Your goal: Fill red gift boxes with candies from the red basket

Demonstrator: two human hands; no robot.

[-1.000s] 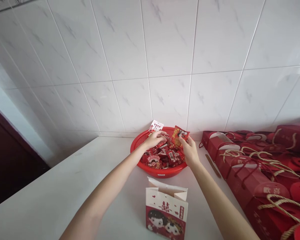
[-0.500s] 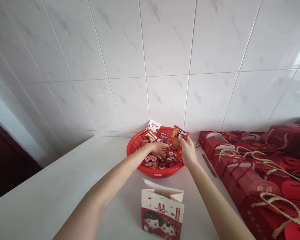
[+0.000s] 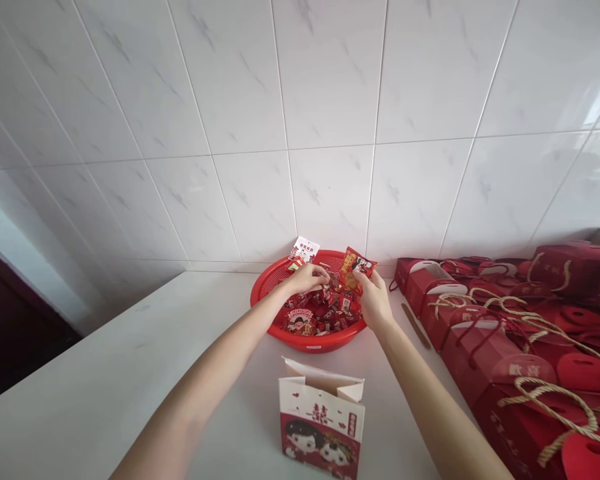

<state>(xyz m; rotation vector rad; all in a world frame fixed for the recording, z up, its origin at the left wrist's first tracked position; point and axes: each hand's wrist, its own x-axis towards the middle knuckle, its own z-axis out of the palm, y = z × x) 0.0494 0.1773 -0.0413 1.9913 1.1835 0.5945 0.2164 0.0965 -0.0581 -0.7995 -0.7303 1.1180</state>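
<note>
Right hand (image 3: 376,300) pinches 1 red packet (image 3: 353,269) — left hand (image 3: 306,279) hangs curled over the red basket (image 3: 300,341) — whether gripping anything, I cannot tell.

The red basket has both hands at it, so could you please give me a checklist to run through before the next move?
1. Right hand has a grip on the red-and-orange packet: ok, it pinches the packet near its lower right edge.
2. Left hand holds a sweet: cannot tell, what its fingertips touch is unclear.
3. Red basket sits level on the white table: ok.
4. Paper bag stands upright with its top open: ok.
5. Contents of the paper bag: cannot tell, its front panel hides the inside.
6. Red boxes stand apart from the paper bag: ok, bare table shows between.
</note>
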